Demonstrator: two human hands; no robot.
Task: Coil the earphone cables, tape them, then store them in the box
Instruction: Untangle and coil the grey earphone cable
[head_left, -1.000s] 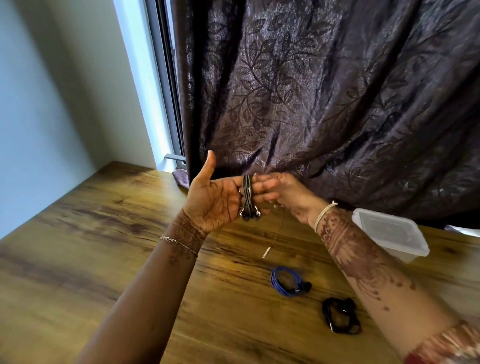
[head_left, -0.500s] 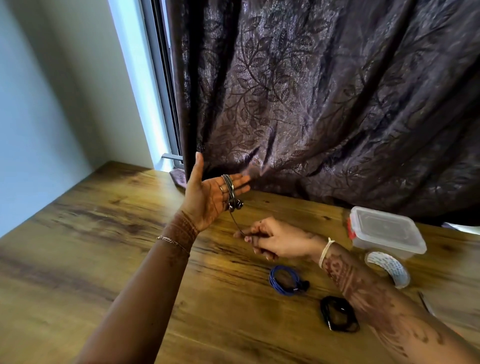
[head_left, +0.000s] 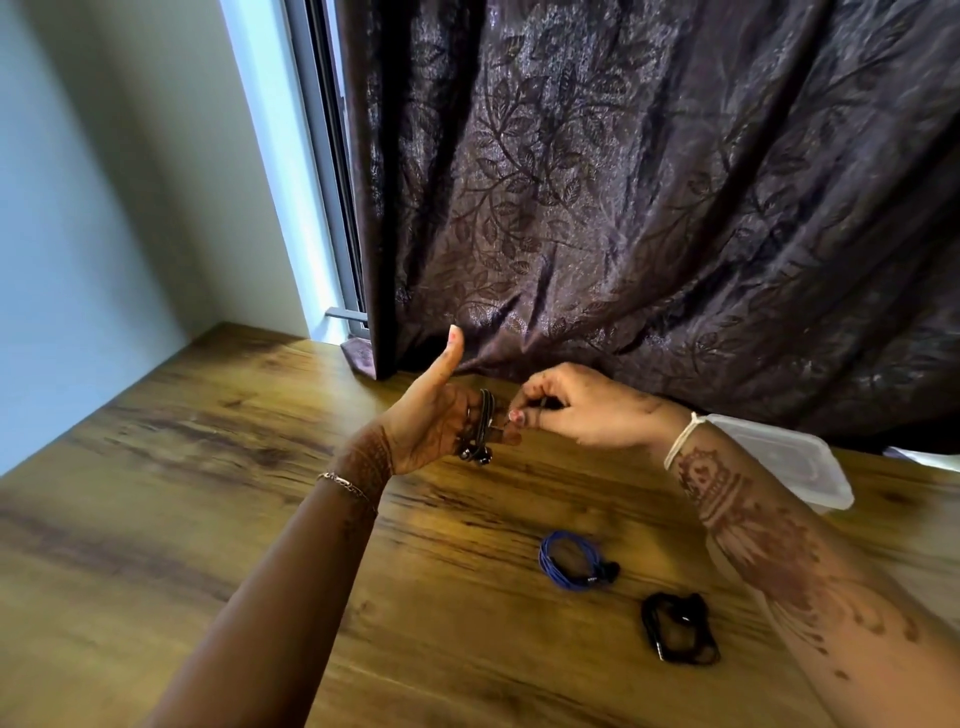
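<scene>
A dark earphone cable wound round fingers of the left hand, left of the lidded clear box; blue coil and black coil lie flat before the box

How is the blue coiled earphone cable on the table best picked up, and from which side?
Probably best: pinch the blue coiled earphone cable from above, across the arc opposite its dark earbuds, one fingertip through the open middle. It lies flat on the table, and that arc is bare.
</scene>
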